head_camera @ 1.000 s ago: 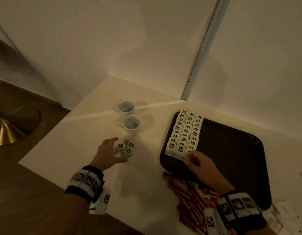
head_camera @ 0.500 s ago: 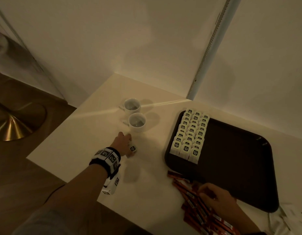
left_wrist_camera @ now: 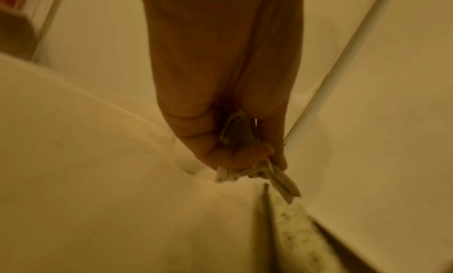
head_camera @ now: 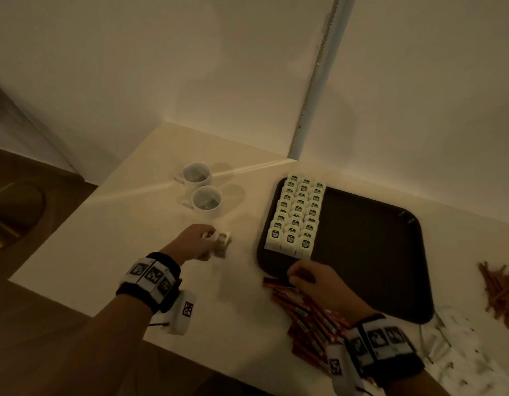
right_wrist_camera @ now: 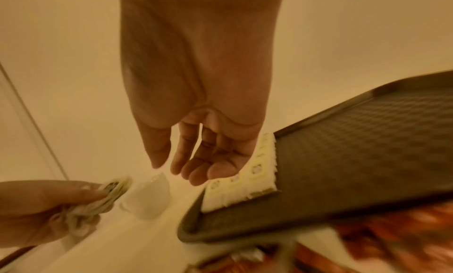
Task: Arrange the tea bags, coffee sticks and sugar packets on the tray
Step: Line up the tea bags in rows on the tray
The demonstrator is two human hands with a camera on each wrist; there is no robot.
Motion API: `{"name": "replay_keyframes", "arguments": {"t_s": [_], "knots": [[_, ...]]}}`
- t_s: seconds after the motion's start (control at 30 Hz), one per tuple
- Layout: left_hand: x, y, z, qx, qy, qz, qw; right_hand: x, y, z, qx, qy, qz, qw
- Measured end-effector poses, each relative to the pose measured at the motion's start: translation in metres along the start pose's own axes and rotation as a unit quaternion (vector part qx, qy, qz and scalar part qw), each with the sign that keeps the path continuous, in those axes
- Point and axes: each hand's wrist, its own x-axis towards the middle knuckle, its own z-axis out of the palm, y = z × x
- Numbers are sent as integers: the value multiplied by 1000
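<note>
Three rows of tea bags [head_camera: 296,215] fill the tray's [head_camera: 370,252] left end. The left hand [head_camera: 194,242] fingers pinch the last loose tea bags [left_wrist_camera: 257,170] left of it; the right hand [head_camera: 319,284] hangs slack and empty. Coffee sticks [head_camera: 307,318] remain on the tabletop [head_camera: 133,224].

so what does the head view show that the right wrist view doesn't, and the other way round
Only the head view shows both white cups, the far brown stick pile and the right hand's back above the red coffee sticks. Only the right wrist view shows that hand's palm, fingers relaxed and holding nothing. Both show the dark tray with rows of tea bags, and the left hand gripping loose tea bags.
</note>
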Motion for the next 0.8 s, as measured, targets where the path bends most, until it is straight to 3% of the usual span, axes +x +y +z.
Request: {"name": "replay_keyframes", "arguments": {"t_s": [0.1, 0.2, 0.33, 0.43, 0.53, 0.8], "knots": [[-18, 39, 18, -165, -59, 47, 983, 19, -35, -9, 78, 38, -38, 996], [-24, 70, 34, -212, -84, 74, 971, 31, -69, -22, 165, 50, -66, 983], [-24, 96, 43, -287, -67, 67, 953, 40, -93, -36, 176, 58, -111, 976], [-25, 103, 41, -367, -62, 58, 926, 44, -98, -40, 185, 64, -122, 973], [-24, 105, 38, -467, -70, 27, 881, 46, -98, -43, 204, 94, -105, 969], [-18, 96, 35, -504, -25, 17, 863, 43, -96, -57, 338, 89, -73, 934]]}}
